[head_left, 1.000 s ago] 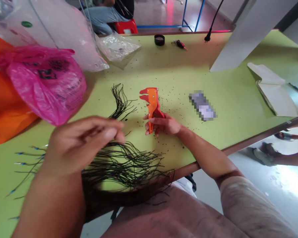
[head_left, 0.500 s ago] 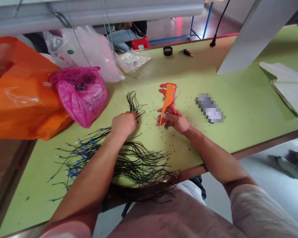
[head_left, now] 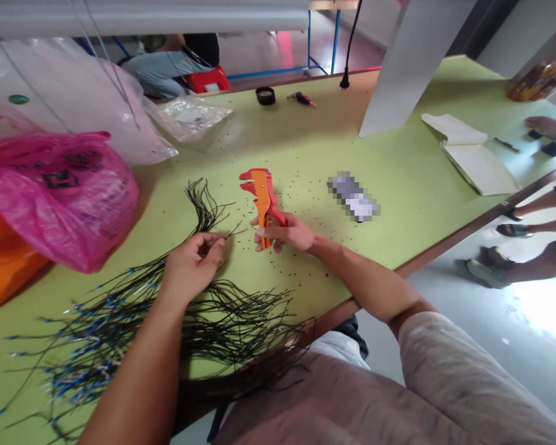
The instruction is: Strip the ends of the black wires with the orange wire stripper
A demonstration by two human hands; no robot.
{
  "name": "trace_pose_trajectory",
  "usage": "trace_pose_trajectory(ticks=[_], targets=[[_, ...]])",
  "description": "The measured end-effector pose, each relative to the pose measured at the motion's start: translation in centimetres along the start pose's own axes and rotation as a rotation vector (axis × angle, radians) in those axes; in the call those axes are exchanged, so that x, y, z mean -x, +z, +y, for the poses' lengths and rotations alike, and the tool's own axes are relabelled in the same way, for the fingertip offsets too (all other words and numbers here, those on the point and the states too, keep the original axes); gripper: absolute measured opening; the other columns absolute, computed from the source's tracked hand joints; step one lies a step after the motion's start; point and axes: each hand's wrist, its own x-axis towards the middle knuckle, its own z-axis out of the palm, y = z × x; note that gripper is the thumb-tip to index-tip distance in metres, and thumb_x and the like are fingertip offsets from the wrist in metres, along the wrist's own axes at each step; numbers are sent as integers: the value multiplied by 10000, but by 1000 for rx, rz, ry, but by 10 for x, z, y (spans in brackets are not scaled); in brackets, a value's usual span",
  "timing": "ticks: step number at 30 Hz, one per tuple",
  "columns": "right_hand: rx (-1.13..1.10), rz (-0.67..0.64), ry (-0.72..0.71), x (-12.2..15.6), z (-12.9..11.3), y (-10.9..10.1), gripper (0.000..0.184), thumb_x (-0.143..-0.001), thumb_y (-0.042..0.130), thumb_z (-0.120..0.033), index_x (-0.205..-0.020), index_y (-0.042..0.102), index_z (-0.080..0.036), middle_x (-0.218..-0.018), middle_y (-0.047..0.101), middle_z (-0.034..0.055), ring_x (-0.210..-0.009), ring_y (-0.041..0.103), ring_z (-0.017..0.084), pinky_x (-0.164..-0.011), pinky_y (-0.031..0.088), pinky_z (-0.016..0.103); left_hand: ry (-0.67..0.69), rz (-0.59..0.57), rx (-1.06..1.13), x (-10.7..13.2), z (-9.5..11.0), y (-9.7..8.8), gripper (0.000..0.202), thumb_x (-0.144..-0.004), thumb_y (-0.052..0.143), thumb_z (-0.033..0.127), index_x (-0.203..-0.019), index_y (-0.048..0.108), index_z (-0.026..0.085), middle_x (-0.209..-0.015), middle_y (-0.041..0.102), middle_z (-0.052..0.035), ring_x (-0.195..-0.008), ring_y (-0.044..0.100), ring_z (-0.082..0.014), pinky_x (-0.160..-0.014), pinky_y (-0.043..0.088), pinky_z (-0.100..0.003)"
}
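My left hand [head_left: 191,264] is closed, thumb and forefinger pinching a thin black wire [head_left: 234,232] whose end points toward the tool. Beyond its knuckles lies a small bunch of black wires [head_left: 204,210]. My right hand [head_left: 293,233] grips an orange and red wire stripper [head_left: 261,194] by its handles, the jaws facing left and parted with nothing between them. Under and beside my left forearm spreads a large heap of black wires [head_left: 241,321], many with blue ends on the left. Small black clippings [head_left: 301,259] are scattered around the stripper.
On the left stand a pink plastic bag [head_left: 69,198] and an orange bag [head_left: 9,278]. A pixelated object [head_left: 353,196] lies right of the stripper. Farther back are a black ring [head_left: 265,96], a white upright panel [head_left: 393,74] and a notebook [head_left: 479,164]. Another person's hand [head_left: 549,127] rests far right.
The view has swung to the right. My left hand has come off the small bunch and now pinches a wire end near the stripper, which my right hand still holds.
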Motion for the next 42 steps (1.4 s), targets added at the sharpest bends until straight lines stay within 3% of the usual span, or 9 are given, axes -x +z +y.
trace_pose_trajectory(ticks=[5, 10, 14, 20, 25, 31, 36, 42], targets=[[25, 6, -50, -2, 8, -2, 492, -806, 934, -353, -1168, 663, -157, -1035, 825, 105, -809, 804, 207, -483, 530, 209, -126, -27, 375, 9, 0, 14, 581, -692, 898, 664, -939, 702, 176, -775, 730, -34, -613, 607, -151, -577, 466, -274], [49, 2, -172, -6, 17, -5, 432, -824, 900, -336, -1153, 668, -181, -1186, 814, 119, -877, 802, 211, -484, 497, 208, -138, -88, 474, 10, 3, 13, 702, -630, 916, 747, -972, 728, 163, -837, 784, -73, -669, 684, -165, -627, 531, -291], [117, -37, -194, -5, 22, -4, 374, -885, 871, -373, -1167, 719, -178, -1073, 824, 104, -877, 785, 208, -526, 516, 230, -137, -145, 475, 9, -1, 12, 716, -639, 918, 713, -1048, 728, 157, -938, 818, -113, -713, 725, -194, -630, 550, -310], [12, -39, -209, -3, 24, 1, 453, -863, 909, -397, -1182, 651, -204, -1089, 821, 92, -889, 807, 228, -595, 572, 276, -129, -157, 556, 10, 0, 19, 582, -652, 896, 563, -1047, 714, 176, -973, 800, -89, -766, 743, -212, -652, 552, -316], [34, -95, -207, -1, 21, 6, 483, -874, 909, -427, -1203, 629, -210, -1059, 811, 89, -895, 807, 227, -655, 583, 296, -90, -200, 561, 13, 8, 22, 524, -700, 877, 539, -1046, 765, 163, -780, 731, -25, -641, 607, -155, -570, 445, -270], [66, -79, -197, 4, 13, 12, 511, -869, 902, -469, -1212, 623, -214, -1074, 791, 99, -915, 791, 233, -657, 567, 306, -116, -271, 642, 16, 14, 17, 479, -699, 907, 594, -826, 741, 163, -600, 544, 45, -534, 431, -100, -505, 296, -239], [136, -44, -177, 7, 0, 4, 444, -875, 891, -411, -1186, 654, -201, -1179, 773, 124, -946, 781, 230, -623, 536, 280, -182, -195, 808, 12, 14, 16, 501, -669, 954, 566, -771, 669, 166, -561, 503, 60, -497, 400, -74, -509, 300, -225], [227, -242, 19, 13, -12, -4, 448, -892, 886, -388, -1222, 697, -150, -965, 780, 69, -851, 744, 197, -818, 594, 357, -199, -31, 936, 10, 18, 6, 550, -586, 1020, 548, -749, 662, 164, -552, 433, 85, -484, 334, -52, -472, 215, -207]])
